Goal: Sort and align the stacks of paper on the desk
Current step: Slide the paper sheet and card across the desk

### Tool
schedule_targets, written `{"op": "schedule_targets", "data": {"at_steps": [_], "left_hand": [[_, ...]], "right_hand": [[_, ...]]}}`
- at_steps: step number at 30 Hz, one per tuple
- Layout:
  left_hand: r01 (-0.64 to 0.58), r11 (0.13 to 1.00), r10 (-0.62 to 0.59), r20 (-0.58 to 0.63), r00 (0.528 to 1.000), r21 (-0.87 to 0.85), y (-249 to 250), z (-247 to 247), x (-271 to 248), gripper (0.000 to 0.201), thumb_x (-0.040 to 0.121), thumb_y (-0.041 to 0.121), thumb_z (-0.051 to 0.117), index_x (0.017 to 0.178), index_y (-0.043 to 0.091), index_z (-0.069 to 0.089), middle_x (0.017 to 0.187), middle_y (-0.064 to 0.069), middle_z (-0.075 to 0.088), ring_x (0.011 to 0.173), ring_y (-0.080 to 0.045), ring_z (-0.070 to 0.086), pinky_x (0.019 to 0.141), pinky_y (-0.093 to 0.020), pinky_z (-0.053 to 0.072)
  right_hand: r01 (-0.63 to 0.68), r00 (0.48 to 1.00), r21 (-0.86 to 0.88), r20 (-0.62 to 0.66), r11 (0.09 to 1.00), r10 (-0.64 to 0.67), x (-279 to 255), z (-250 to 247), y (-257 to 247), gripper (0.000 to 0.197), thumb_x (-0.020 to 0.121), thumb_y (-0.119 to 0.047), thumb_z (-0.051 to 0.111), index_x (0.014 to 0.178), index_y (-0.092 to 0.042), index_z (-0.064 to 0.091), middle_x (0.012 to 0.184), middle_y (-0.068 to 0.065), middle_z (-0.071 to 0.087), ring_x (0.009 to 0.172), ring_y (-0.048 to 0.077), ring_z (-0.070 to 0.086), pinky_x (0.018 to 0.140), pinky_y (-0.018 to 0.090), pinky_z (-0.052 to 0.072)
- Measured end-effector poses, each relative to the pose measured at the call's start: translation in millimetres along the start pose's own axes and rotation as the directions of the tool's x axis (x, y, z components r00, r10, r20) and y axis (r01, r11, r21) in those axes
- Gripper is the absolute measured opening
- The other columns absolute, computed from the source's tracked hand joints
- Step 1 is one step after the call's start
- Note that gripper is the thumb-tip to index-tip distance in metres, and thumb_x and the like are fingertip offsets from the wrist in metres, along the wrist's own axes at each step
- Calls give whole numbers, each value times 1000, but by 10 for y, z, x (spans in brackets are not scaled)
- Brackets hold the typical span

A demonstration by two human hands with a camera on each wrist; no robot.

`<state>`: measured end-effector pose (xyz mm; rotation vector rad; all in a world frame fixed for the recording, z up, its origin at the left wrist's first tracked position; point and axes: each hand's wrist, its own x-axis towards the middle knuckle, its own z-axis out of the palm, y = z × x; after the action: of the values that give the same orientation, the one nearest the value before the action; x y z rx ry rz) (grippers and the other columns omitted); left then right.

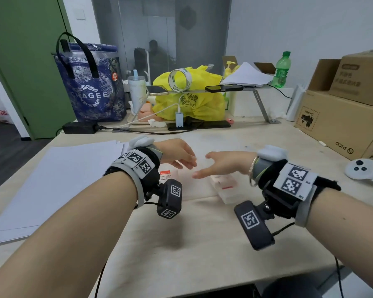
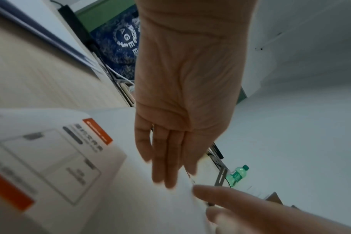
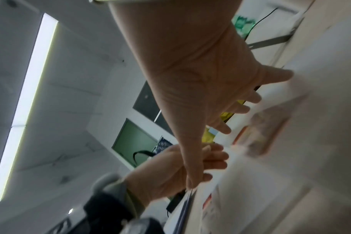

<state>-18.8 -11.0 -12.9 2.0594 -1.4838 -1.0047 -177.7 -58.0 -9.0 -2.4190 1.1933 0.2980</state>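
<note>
A wide stack of white paper (image 1: 58, 179) lies on the desk's left side, its sheets slightly fanned at the far corner. Mid-desk lie a translucent document pouch with an orange label (image 1: 177, 179) and a smaller clear packet (image 1: 226, 190). My left hand (image 1: 181, 157) and right hand (image 1: 215, 166) reach toward each other over the pouch, fingers straight, holding nothing. Contact with the pouch is unclear. The left wrist view shows my left hand (image 2: 170, 158) stretched beside the labelled pouch (image 2: 50, 158). In the right wrist view my right hand (image 3: 220, 102) is spread over the blurred pouch (image 3: 266, 134).
Behind stand a blue tote bag (image 1: 91, 87), a yellow plastic bag (image 1: 187, 97), a black power adapter (image 1: 80, 127) with cables, and a metal shelf (image 1: 261, 100) bearing phones and paper. Cardboard boxes (image 1: 342, 117) and a white controller (image 1: 362, 172) occupy the right.
</note>
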Motion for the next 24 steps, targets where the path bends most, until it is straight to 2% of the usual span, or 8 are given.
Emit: {"op": "schedule_targets", "data": {"at_steps": [3, 5, 9, 12, 14, 16, 19, 24], "left_hand": [[11, 966, 15, -102, 995, 257, 41, -5, -13, 38, 95, 26, 54, 131, 14, 57, 129, -2, 61, 116, -18, 56, 97, -30, 45], [84, 875, -20, -138, 990, 476, 67, -2, -55, 50, 95, 37, 52, 140, 16, 47, 145, -2, 46, 134, -21, 42, 110, -33, 33], [228, 725, -181, -139, 974, 650, 27, 28, -69, 79, 89, 58, 50, 151, 18, 24, 156, -3, 29, 144, -24, 28, 115, -36, 26], [246, 697, -205, -141, 969, 673, 30, 71, 19, 85, 85, 64, 51, 151, 16, 26, 154, -4, 33, 142, -25, 32, 113, -37, 28], [254, 680, -212, -147, 966, 688, 85, 95, 84, 86, 83, 66, 51, 148, 14, 31, 152, -5, 37, 140, -24, 36, 112, -36, 30], [265, 667, -218, -158, 963, 696, 130, 98, 110, 88, 81, 68, 51, 148, 14, 32, 152, -4, 37, 140, -24, 35, 112, -35, 29], [270, 657, -225, -159, 961, 704, 172, 100, 202, 92, 79, 70, 51, 149, 15, 30, 153, -3, 34, 142, -22, 32, 113, -35, 27], [269, 627, -239, -148, 960, 731, 238, 137, 292, 92, 80, 69, 53, 149, 14, 29, 153, -4, 35, 141, -23, 33, 113, -34, 27]], "right_hand": [[-12, 999, -190, 28, 982, 18, -6, 119, -82, 106, 71, -69, 62, 152, -20, 14, 154, 2, 30, 140, 24, 33, 112, 37, 31], [-39, 999, -264, 6, 964, 42, -7, 166, -58, 107, 70, -57, 72, 151, -19, 12, 145, 6, 42, 131, 28, 43, 104, 39, 41], [-84, 993, -344, 54, 935, 109, -34, 150, 9, 109, 68, -35, 79, 150, -17, 9, 134, 8, 52, 118, 32, 54, 96, 41, 49], [-73, 997, -319, 5, 945, 79, -68, 148, 83, 80, 71, -21, 70, 138, -11, 27, 111, 7, 59, 93, 28, 62, 78, 33, 55], [-47, 994, -241, -111, 969, 20, -101, 96, 119, 53, 80, -17, 62, 124, -6, 35, 99, 7, 53, 77, 24, 56, 60, 27, 46], [-22, 975, -203, -220, 979, -24, -112, -8, 123, 45, 86, -18, 55, 126, -6, 39, 105, 10, 53, 87, 27, 54, 63, 28, 41], [-25, 960, -231, -276, 973, -41, -70, -142, 180, 19, 88, -16, 48, 106, -8, 48, 121, 13, 56, 104, 30, 56, 64, 25, 37], [-104, 958, -269, -287, 957, 23, 21, -191, 362, 33, 95, -18, 42, 122, -2, 52, 128, 15, 55, 115, 32, 55, 80, 31, 43]]}}
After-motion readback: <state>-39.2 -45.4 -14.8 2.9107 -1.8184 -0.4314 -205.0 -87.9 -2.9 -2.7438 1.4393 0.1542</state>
